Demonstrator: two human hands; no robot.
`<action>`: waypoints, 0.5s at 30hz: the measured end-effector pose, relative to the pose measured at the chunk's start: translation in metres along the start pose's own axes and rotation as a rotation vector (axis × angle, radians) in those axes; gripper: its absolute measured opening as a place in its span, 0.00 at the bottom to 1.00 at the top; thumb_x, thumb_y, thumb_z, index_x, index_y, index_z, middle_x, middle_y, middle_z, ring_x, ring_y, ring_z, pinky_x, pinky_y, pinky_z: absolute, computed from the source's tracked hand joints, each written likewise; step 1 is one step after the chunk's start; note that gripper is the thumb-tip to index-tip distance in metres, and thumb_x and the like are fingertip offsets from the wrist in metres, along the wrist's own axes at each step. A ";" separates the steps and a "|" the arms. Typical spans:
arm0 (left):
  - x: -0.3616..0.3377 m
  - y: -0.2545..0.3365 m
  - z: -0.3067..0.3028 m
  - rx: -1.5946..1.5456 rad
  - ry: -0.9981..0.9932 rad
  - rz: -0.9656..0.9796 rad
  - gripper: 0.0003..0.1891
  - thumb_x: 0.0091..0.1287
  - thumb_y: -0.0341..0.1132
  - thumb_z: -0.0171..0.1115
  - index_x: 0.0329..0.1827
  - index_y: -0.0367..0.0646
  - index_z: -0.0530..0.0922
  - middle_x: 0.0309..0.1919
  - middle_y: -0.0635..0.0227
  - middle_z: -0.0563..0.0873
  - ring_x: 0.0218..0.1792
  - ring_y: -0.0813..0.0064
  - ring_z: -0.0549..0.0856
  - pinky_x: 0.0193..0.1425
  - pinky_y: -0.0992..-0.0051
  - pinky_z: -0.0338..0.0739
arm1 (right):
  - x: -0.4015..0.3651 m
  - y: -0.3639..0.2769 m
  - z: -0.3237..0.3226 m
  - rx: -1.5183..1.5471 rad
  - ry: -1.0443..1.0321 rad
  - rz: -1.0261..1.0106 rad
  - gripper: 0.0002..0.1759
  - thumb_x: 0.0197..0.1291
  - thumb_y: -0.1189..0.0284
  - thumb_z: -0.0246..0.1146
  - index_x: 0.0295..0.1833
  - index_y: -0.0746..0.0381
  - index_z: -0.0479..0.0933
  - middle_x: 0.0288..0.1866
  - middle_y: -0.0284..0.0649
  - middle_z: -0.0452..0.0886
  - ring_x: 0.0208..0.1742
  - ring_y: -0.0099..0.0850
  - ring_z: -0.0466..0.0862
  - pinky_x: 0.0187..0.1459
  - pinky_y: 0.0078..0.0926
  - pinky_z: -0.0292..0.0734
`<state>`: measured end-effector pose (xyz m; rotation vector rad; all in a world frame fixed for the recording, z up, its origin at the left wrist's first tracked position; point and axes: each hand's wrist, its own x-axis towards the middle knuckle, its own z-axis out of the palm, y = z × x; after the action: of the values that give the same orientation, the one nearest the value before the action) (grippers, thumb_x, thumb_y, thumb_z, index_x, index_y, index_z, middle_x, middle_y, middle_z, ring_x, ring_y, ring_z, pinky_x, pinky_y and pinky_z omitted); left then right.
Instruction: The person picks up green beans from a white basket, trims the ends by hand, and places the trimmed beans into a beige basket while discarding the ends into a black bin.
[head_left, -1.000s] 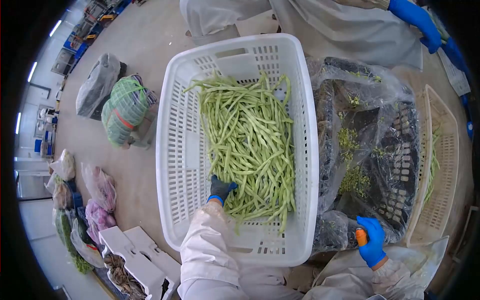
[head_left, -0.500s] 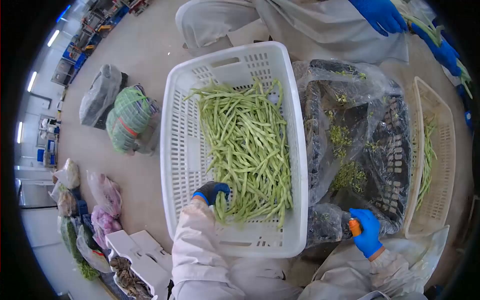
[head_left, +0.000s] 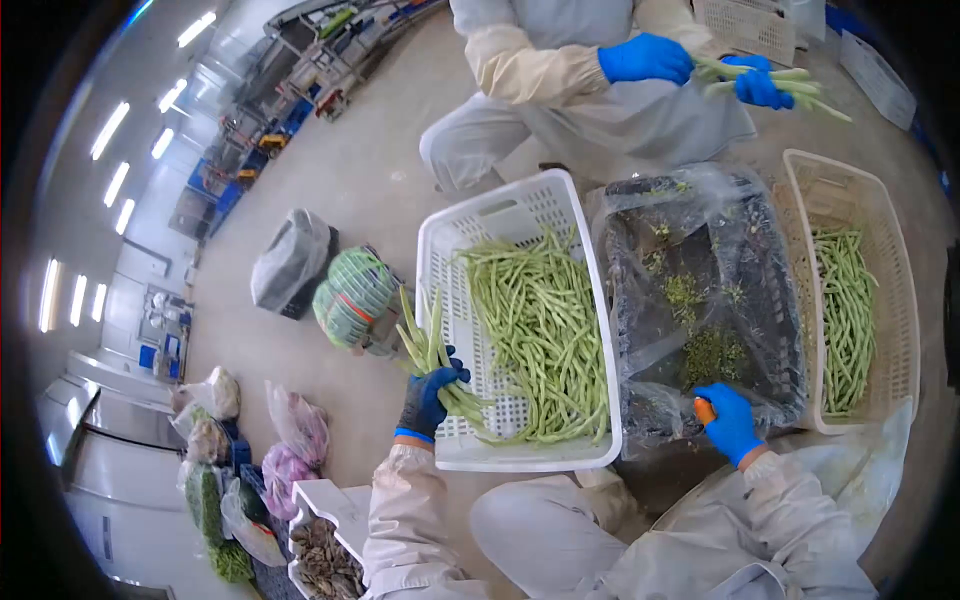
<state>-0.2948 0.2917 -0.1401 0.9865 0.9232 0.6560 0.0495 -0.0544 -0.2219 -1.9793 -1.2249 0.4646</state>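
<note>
My left hand [head_left: 432, 398], in a dark glove with blue, is closed around a bunch of long green beans [head_left: 424, 345] at the left side of a white plastic basket [head_left: 612, 400]. A pile of green beans [head_left: 540, 340] lies inside that basket. In a blue glove, my right hand [head_left: 734, 425] grips an orange handle [head_left: 704, 410]; whatever is attached to it is hidden. This hand is over the near end of a black crate [head_left: 793, 330] lined with clear plastic, where small green trimmings [head_left: 712, 355] lie.
Across from me, a co-worker's blue-gloved hands [head_left: 645, 60] hold long beans [head_left: 805, 88]. To the right, a beige basket [head_left: 905, 330] contains more beans [head_left: 846, 320]. On the left floor are a green net bundle [head_left: 350, 298], bagged produce [head_left: 295, 430] and a white foam box [head_left: 335, 510].
My left hand has risen from the pile and now holds a bunch of beans at the basket's left side. The right hand keeps the orange handle. The view has tilted up.
</note>
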 end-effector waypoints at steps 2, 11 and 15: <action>-0.003 0.016 0.024 -0.014 -0.055 0.082 0.28 0.52 0.24 0.59 0.60 0.33 0.67 0.35 0.63 0.79 0.36 0.64 0.82 0.45 0.67 0.79 | 0.000 0.012 0.003 0.109 0.072 0.001 0.13 0.61 0.70 0.61 0.49 0.63 0.77 0.41 0.45 0.79 0.43 0.39 0.80 0.45 0.31 0.74; -0.113 0.025 0.217 -0.227 -0.495 -0.028 0.36 0.47 0.30 0.57 0.64 0.28 0.63 0.28 0.63 0.77 0.26 0.70 0.76 0.34 0.71 0.72 | 0.022 -0.098 -0.117 0.515 0.172 -0.129 0.24 0.64 0.72 0.57 0.66 0.57 0.67 0.52 0.45 0.78 0.51 0.35 0.79 0.54 0.30 0.73; -0.156 0.003 0.250 -0.198 -0.695 -0.135 0.37 0.47 0.31 0.58 0.65 0.29 0.62 0.26 0.63 0.75 0.23 0.71 0.74 0.30 0.73 0.69 | 0.025 -0.131 -0.169 0.519 0.192 -0.346 0.26 0.65 0.74 0.55 0.68 0.57 0.65 0.57 0.45 0.74 0.52 0.36 0.77 0.57 0.32 0.71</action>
<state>-0.1479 0.0646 -0.0221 0.8749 0.2985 0.2453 0.0905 -0.0672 -0.0108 -1.3128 -1.1533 0.3600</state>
